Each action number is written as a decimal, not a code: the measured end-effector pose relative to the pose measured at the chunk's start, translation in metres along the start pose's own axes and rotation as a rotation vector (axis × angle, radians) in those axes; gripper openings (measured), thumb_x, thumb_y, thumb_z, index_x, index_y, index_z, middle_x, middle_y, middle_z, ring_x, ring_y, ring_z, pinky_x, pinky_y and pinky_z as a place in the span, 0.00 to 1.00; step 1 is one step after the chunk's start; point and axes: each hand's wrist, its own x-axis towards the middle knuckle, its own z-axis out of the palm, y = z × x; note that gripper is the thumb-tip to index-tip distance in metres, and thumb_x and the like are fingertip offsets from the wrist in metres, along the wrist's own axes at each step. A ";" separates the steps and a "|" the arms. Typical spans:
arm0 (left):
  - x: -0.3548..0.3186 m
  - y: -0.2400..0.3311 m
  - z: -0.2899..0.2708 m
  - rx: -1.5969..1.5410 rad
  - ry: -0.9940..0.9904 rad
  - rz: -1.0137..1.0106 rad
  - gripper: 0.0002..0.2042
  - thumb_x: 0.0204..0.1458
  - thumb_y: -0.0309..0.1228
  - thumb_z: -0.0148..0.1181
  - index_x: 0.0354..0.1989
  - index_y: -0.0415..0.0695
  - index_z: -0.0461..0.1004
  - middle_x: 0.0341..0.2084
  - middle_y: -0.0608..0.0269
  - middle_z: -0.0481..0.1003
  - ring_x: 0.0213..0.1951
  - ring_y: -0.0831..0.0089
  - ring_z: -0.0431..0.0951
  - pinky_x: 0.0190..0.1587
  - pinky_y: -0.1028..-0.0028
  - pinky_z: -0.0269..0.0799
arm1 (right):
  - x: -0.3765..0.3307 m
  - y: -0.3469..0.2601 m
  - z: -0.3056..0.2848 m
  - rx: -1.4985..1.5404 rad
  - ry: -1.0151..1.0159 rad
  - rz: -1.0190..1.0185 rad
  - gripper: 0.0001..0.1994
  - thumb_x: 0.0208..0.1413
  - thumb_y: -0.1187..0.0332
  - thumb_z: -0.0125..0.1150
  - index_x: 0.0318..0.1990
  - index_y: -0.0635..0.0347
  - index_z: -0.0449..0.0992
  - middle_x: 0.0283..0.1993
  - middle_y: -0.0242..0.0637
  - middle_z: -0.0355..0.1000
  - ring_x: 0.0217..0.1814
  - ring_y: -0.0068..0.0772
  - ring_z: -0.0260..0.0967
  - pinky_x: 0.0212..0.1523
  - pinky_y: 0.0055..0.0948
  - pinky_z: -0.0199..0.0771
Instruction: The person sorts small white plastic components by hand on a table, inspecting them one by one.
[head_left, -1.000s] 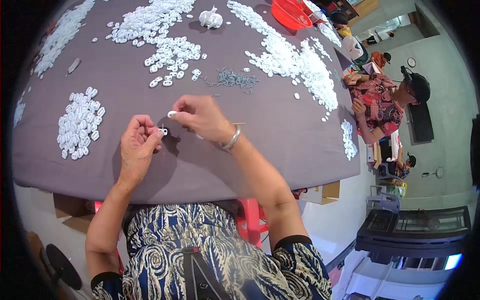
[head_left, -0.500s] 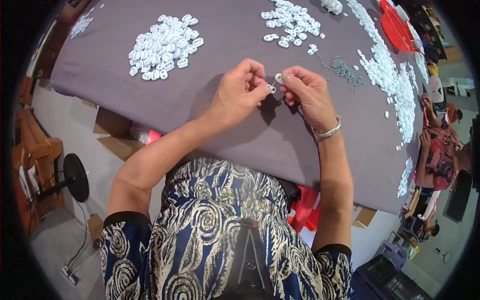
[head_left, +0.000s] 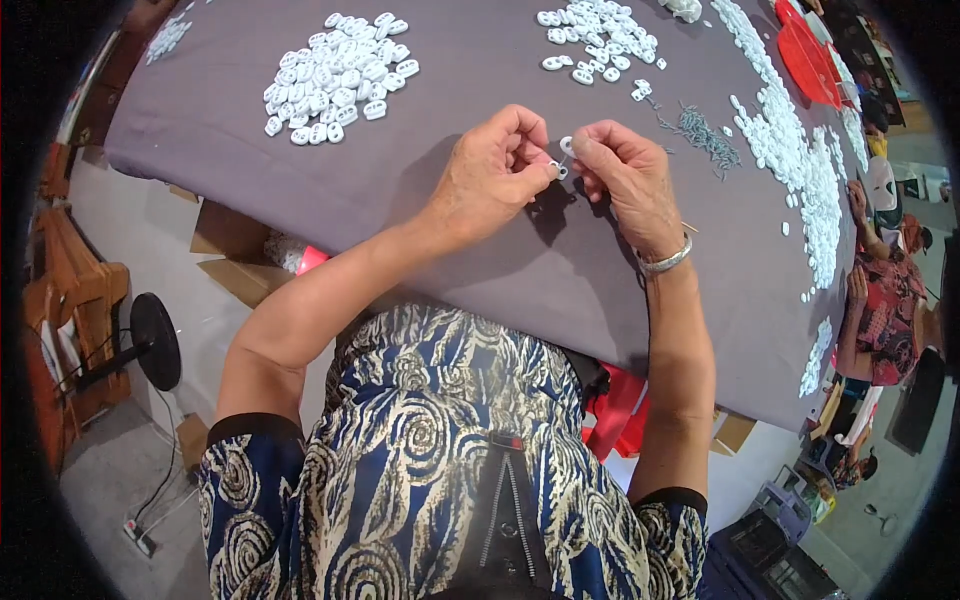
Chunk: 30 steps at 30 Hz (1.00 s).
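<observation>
My left hand (head_left: pixel 497 175) pinches a small white plastic piece with holes (head_left: pixel 561 172) between thumb and fingers. Just above it, my right hand (head_left: pixel 625 180) grips a second white oval piece (head_left: pixel 566 146) by thumb and forefinger. Something thin seems to run between the two pieces, too fine to make out. Both hands are over the grey cloth-covered table (head_left: pixel 480 270). To the right of them lies a heap of tiny grey-green, screw-like bits (head_left: pixel 703 138), with a few white pieces (head_left: pixel 642 91) beside it.
A pile of white oval pieces (head_left: pixel 340 80) is at the far left, another pile (head_left: pixel 605 38) at the far middle. Along the right runs a long spread of small white parts (head_left: pixel 800 170). A red tray (head_left: pixel 808 58) stands far right; another person (head_left: pixel 888 300) sits beyond the table's right side.
The view has shifted a little, so the piles sit slightly farther right and up. Both hands keep their pinch on the white pieces, close together.
</observation>
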 end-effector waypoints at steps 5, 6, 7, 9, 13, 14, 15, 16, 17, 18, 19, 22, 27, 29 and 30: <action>0.000 0.000 0.000 0.005 -0.001 -0.001 0.08 0.51 0.22 0.58 0.36 0.39 0.65 0.23 0.70 0.70 0.24 0.86 0.68 0.26 0.82 0.66 | 0.000 0.000 0.001 -0.020 -0.004 -0.015 0.09 0.59 0.63 0.61 0.35 0.61 0.77 0.26 0.23 0.69 0.24 0.10 0.61 0.25 0.13 0.61; 0.000 0.000 0.000 0.008 -0.001 0.001 0.08 0.51 0.23 0.58 0.36 0.39 0.66 0.23 0.70 0.70 0.24 0.86 0.68 0.26 0.82 0.66 | 0.000 0.000 0.001 -0.026 -0.006 -0.022 0.09 0.59 0.63 0.61 0.35 0.61 0.77 0.26 0.23 0.69 0.24 0.10 0.60 0.24 0.13 0.61; 0.000 -0.001 0.000 0.008 0.000 0.000 0.08 0.51 0.23 0.58 0.36 0.39 0.66 0.23 0.70 0.70 0.24 0.86 0.68 0.26 0.82 0.66 | 0.000 -0.001 0.001 -0.026 -0.006 -0.021 0.09 0.59 0.63 0.61 0.35 0.61 0.77 0.26 0.23 0.69 0.24 0.10 0.60 0.24 0.13 0.61; 0.000 -0.002 0.000 0.008 0.001 0.014 0.07 0.51 0.23 0.58 0.36 0.39 0.66 0.22 0.71 0.69 0.24 0.87 0.67 0.27 0.82 0.66 | -0.002 -0.004 0.001 -0.098 -0.024 -0.012 0.08 0.58 0.64 0.60 0.33 0.60 0.76 0.25 0.21 0.67 0.24 0.10 0.59 0.24 0.13 0.58; 0.001 -0.004 -0.001 0.015 0.008 0.028 0.08 0.50 0.23 0.58 0.35 0.40 0.66 0.23 0.72 0.69 0.25 0.87 0.67 0.28 0.82 0.66 | 0.000 -0.001 0.002 -0.115 -0.051 -0.065 0.08 0.58 0.65 0.60 0.32 0.60 0.76 0.24 0.20 0.66 0.24 0.09 0.57 0.24 0.13 0.56; 0.001 -0.004 -0.003 0.064 -0.022 0.023 0.09 0.52 0.22 0.58 0.38 0.40 0.66 0.25 0.72 0.69 0.27 0.87 0.68 0.29 0.82 0.69 | -0.001 -0.001 0.001 -0.116 -0.075 -0.058 0.08 0.58 0.65 0.60 0.32 0.60 0.76 0.24 0.20 0.66 0.24 0.09 0.57 0.24 0.13 0.56; 0.001 -0.005 -0.004 0.114 -0.050 0.020 0.10 0.53 0.21 0.59 0.41 0.41 0.65 0.27 0.72 0.69 0.29 0.86 0.70 0.30 0.83 0.72 | 0.000 -0.001 0.001 -0.117 -0.101 -0.053 0.09 0.58 0.64 0.60 0.32 0.60 0.76 0.24 0.19 0.66 0.24 0.09 0.56 0.24 0.13 0.55; 0.000 -0.005 -0.004 0.115 -0.050 0.019 0.10 0.53 0.21 0.59 0.41 0.41 0.65 0.27 0.72 0.69 0.29 0.86 0.70 0.30 0.83 0.72 | 0.000 0.000 0.001 -0.116 -0.102 -0.052 0.09 0.58 0.64 0.60 0.32 0.60 0.76 0.24 0.19 0.66 0.24 0.09 0.56 0.24 0.13 0.55; -0.001 -0.005 -0.004 0.119 -0.046 0.025 0.10 0.53 0.22 0.59 0.41 0.41 0.65 0.27 0.72 0.69 0.28 0.86 0.70 0.30 0.83 0.72 | 0.001 0.001 0.002 -0.114 -0.103 -0.062 0.09 0.58 0.64 0.60 0.32 0.60 0.76 0.24 0.19 0.66 0.24 0.09 0.56 0.24 0.13 0.56; 0.000 -0.005 -0.004 0.121 -0.044 0.033 0.10 0.53 0.22 0.59 0.41 0.41 0.65 0.27 0.72 0.69 0.28 0.86 0.70 0.30 0.83 0.72 | 0.001 0.001 0.001 -0.113 -0.102 -0.072 0.09 0.58 0.64 0.61 0.32 0.59 0.76 0.24 0.19 0.66 0.24 0.09 0.56 0.24 0.13 0.56; 0.000 -0.005 -0.004 0.121 -0.045 0.032 0.10 0.53 0.22 0.59 0.41 0.41 0.65 0.27 0.72 0.69 0.28 0.86 0.70 0.30 0.83 0.72 | 0.001 0.000 0.001 -0.113 -0.100 -0.071 0.09 0.58 0.64 0.61 0.32 0.59 0.76 0.24 0.19 0.66 0.24 0.09 0.56 0.24 0.13 0.56; 0.000 -0.003 -0.003 0.093 -0.052 0.006 0.09 0.54 0.22 0.58 0.42 0.40 0.67 0.29 0.72 0.70 0.28 0.86 0.70 0.31 0.83 0.71 | 0.001 -0.001 0.000 -0.163 -0.108 -0.070 0.09 0.58 0.63 0.61 0.32 0.59 0.77 0.24 0.19 0.66 0.24 0.09 0.57 0.23 0.13 0.56; 0.000 -0.002 -0.001 0.039 -0.020 -0.009 0.06 0.51 0.23 0.57 0.36 0.38 0.69 0.25 0.72 0.70 0.27 0.87 0.68 0.30 0.82 0.68 | 0.000 -0.002 -0.002 -0.191 -0.112 -0.055 0.11 0.60 0.61 0.58 0.35 0.59 0.77 0.25 0.20 0.66 0.24 0.09 0.58 0.24 0.14 0.59; 0.000 0.000 0.000 0.031 -0.015 0.001 0.06 0.51 0.23 0.57 0.36 0.38 0.69 0.24 0.72 0.70 0.27 0.87 0.68 0.30 0.82 0.68 | -0.001 -0.005 -0.003 -0.208 -0.113 -0.039 0.11 0.61 0.60 0.57 0.37 0.59 0.77 0.25 0.21 0.67 0.25 0.10 0.59 0.24 0.14 0.60; 0.000 0.000 0.001 0.024 -0.009 0.011 0.06 0.51 0.23 0.57 0.36 0.38 0.69 0.24 0.72 0.70 0.26 0.87 0.68 0.30 0.82 0.67 | -0.001 -0.006 -0.003 -0.224 -0.114 -0.022 0.12 0.61 0.60 0.56 0.39 0.59 0.77 0.25 0.21 0.67 0.25 0.10 0.59 0.24 0.15 0.60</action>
